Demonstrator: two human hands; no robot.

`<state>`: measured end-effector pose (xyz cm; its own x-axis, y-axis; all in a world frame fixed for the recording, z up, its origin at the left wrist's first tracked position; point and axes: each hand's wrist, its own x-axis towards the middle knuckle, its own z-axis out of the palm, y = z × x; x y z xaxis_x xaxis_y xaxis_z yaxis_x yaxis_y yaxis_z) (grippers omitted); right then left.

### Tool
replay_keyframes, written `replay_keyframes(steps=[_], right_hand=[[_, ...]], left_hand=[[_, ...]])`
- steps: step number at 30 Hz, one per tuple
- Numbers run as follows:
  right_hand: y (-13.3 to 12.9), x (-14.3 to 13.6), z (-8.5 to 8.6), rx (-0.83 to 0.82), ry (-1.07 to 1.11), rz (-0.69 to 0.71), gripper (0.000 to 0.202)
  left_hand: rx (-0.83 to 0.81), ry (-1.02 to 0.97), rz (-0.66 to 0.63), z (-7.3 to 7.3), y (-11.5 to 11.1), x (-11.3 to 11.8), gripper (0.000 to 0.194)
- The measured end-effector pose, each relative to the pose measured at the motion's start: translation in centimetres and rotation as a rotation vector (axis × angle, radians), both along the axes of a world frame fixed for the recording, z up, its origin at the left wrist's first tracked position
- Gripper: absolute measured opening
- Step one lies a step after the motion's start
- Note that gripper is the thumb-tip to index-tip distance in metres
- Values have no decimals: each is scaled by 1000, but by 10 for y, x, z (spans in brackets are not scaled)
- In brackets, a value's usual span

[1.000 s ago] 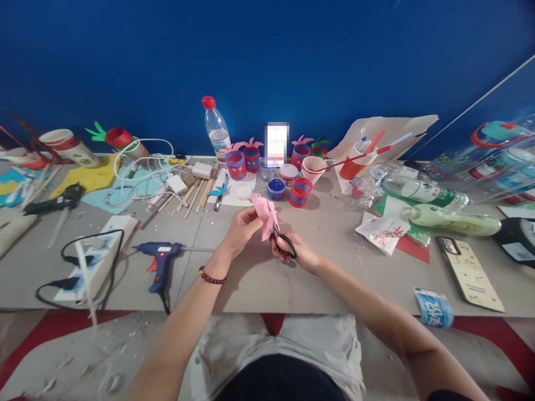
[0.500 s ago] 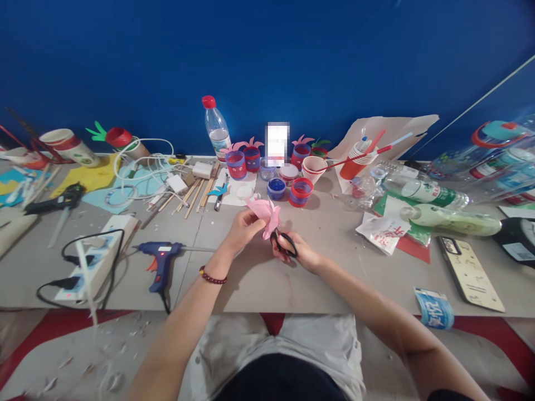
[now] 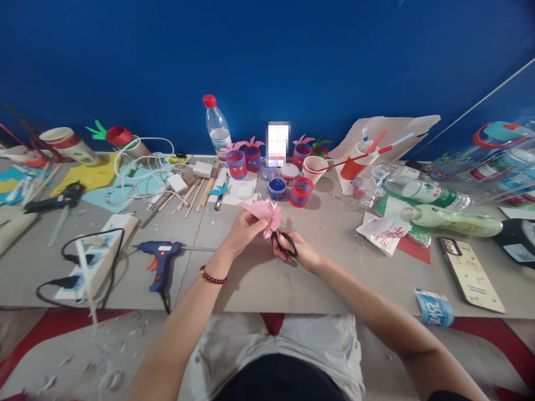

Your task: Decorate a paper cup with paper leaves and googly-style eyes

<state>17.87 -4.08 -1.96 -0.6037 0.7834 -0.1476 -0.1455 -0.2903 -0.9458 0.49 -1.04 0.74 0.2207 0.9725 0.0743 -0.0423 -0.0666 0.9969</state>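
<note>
Between the thumb and fingers of my left hand (image 3: 246,231) is a piece of pink paper (image 3: 267,213) with pointed, petal-like strips. My right hand (image 3: 304,253) has its fingers through the black handles of a pair of scissors (image 3: 288,244). The scissor blades point up to the paper's lower right edge and are mostly hidden by it. Just beyond the paper stand a jar of blue paint (image 3: 276,189) and a red and purple painted ring-shaped cup (image 3: 301,192).
A blue hot glue gun (image 3: 161,259) and a white power strip (image 3: 98,259) lie on the left. Painted cups with pink paper tops (image 3: 237,164) stand by the wall near a plastic bottle (image 3: 218,131). A phone (image 3: 471,274) lies on the right.
The pink paper has turned a little in my left hand, its left tip shifting further left. My right hand with the scissors stays nearly in place.
</note>
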Motion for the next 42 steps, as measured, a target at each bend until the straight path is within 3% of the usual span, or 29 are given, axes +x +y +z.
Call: replay_keyframes(steps=[42], right_hand=[[-1, -5, 5, -115, -34, -43, 53]], left_hand=[[-4, -24, 36, 1, 2, 0, 17]])
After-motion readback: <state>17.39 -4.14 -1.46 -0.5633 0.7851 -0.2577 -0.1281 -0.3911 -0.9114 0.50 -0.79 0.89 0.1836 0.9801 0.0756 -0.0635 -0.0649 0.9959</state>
